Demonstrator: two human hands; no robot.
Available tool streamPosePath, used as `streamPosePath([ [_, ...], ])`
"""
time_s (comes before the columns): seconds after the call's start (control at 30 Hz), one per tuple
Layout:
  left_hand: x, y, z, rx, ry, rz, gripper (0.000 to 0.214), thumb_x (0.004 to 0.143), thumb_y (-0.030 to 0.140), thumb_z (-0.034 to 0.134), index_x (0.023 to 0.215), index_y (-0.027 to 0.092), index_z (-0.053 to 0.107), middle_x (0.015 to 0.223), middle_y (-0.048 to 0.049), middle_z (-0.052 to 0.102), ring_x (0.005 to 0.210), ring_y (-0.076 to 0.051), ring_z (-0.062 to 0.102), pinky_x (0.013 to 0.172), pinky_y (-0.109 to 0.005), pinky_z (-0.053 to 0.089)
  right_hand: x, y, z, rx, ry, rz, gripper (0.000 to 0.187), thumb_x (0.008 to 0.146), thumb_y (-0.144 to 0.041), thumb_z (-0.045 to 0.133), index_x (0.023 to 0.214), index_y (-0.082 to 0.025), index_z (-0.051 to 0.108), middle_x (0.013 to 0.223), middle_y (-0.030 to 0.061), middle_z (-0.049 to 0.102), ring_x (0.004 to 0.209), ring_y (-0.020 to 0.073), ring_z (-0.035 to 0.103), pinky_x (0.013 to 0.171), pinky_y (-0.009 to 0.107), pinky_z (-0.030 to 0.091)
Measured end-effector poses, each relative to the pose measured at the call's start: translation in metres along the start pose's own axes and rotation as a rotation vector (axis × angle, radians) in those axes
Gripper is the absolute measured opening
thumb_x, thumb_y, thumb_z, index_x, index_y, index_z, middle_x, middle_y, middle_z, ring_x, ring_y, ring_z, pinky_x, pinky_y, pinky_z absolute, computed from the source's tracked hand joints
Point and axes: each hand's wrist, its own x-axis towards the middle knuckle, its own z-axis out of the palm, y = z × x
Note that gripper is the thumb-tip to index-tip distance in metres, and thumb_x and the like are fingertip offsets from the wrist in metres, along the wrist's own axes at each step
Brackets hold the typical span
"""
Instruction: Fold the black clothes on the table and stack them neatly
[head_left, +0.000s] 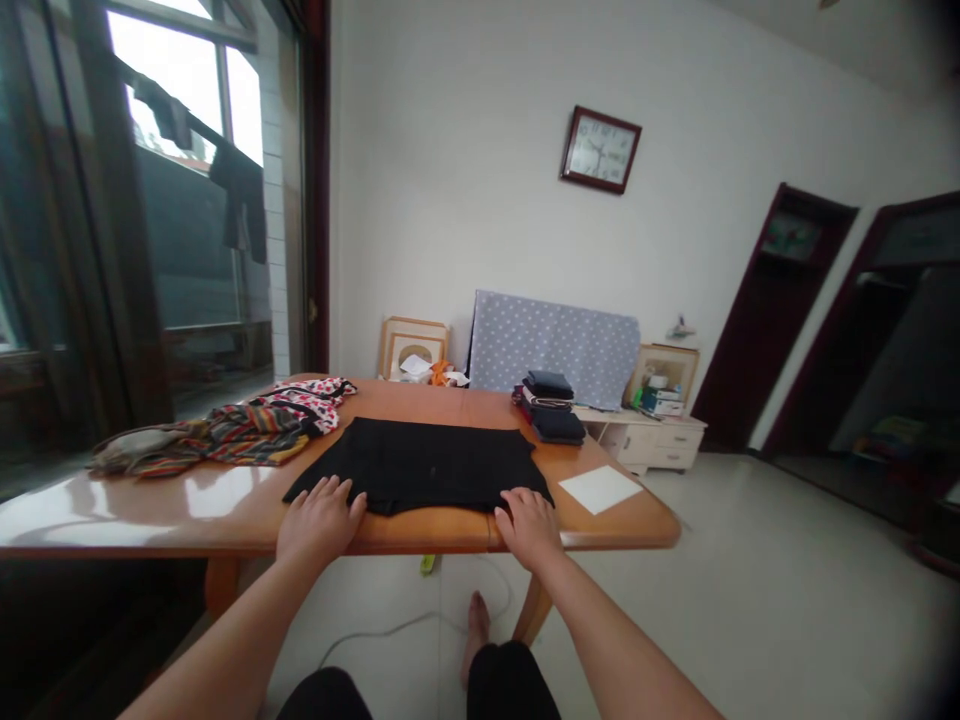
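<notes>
Black garment [420,465] lies flat under spread left hand [321,522] and right hand [529,528]; folded stack [551,408] at one o'clock, patterned clothes [225,432] bunched at ten.

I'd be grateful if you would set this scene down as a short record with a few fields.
Left hand: resting on the near edge of a flat black cloth garment
Right hand: resting on the garment's near right corner
Surface: glossy orange-brown wooden table
Left of garment: crumpled multicoloured striped cloth
Right of garment: stack of folded dark clothes, white paper sheet
</notes>
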Motion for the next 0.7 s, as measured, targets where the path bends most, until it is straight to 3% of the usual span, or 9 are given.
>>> streamPosePath([
  [0.23,0.002,-0.002,0.002,0.044,-0.036,-0.016,0.068,0.096,0.055,0.03,0.141,0.012,0.056,0.151,-0.0172,0.051,0.144,-0.034,0.039,0.114,-0.052,0.031,0.002,0.003,-0.001,0.102,0.006,-0.005,0.04,0.096,-0.042,0.05,0.129,-0.025,0.065,0.125,0.01,0.065,0.117,0.0277,0.056,0.104,0.041,0.037],
  [0.4,0.004,-0.004,0.004,0.072,-0.075,-0.011,0.068,0.096,0.054,0.03,0.144,0.012,0.054,0.153,-0.0158,0.049,0.146,-0.032,0.037,0.115,-0.052,0.031,0.013,0.023,-0.001,0.374,0.059,0.033,0.036,0.093,-0.037,0.052,0.121,-0.022,0.069,0.12,0.0094,0.067,0.111,0.0229,0.061,0.1,0.034,0.044],
  [0.47,0.004,-0.005,0.005,0.08,-0.072,-0.005,0.068,0.096,0.054,0.03,0.145,0.012,0.052,0.153,-0.0162,0.048,0.146,-0.032,0.037,0.115,-0.051,0.031,0.018,0.039,-0.004,0.444,0.135,0.112,0.033,0.094,-0.035,0.049,0.116,-0.021,0.069,0.117,0.0089,0.068,0.11,0.021,0.063,0.098,0.031,0.046],
  [0.57,0.004,-0.005,0.006,0.093,-0.055,0.012,0.066,0.096,0.052,0.031,0.145,0.012,0.053,0.152,-0.017,0.049,0.146,-0.033,0.037,0.115,-0.051,0.031,0.026,0.068,-0.011,0.37,0.194,0.311,0.031,0.093,-0.036,0.049,0.111,-0.021,0.07,0.111,0.0084,0.07,0.107,0.0218,0.063,0.095,0.031,0.046],
  [0.7,0.004,-0.005,0.006,0.095,-0.062,0.034,0.063,0.095,0.049,0.033,0.143,0.013,0.055,0.152,-0.0162,0.05,0.146,-0.033,0.037,0.115,-0.051,0.031,0.035,0.093,-0.013,0.251,0.046,0.483,0.03,0.094,-0.04,0.049,0.099,-0.022,0.072,0.098,0.0077,0.072,0.094,0.0211,0.066,0.082,0.029,0.046],
])
